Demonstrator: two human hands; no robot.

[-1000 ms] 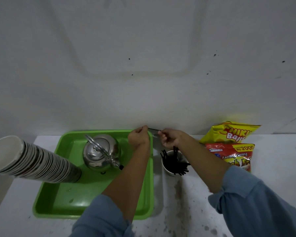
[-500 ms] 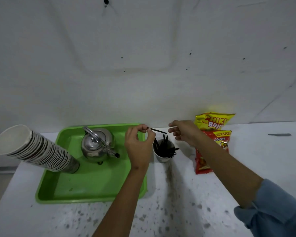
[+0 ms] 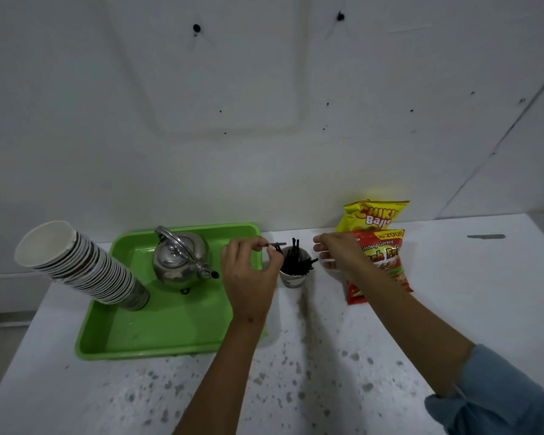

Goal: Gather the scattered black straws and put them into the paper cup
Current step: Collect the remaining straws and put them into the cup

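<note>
A small paper cup (image 3: 292, 280) stands on the white counter between my hands, with several black straws (image 3: 296, 264) sticking out of it. My left hand (image 3: 248, 271) is just left of the cup and pinches one black straw (image 3: 277, 244) between thumb and forefinger; the straw lies level over the cup's left rim. My right hand (image 3: 336, 255) hovers right of the cup with fingers apart and nothing in it.
A green tray (image 3: 157, 334) on the left holds a steel kettle (image 3: 179, 257) and a leaning stack of paper cups (image 3: 82, 268). Two snack bags (image 3: 379, 246) stand behind my right hand against the wall. The counter's front is speckled.
Both hands came back from the wall to the cup. My left hand took the straw and carried it over the cup's rim; my right hand let go and opened.
</note>
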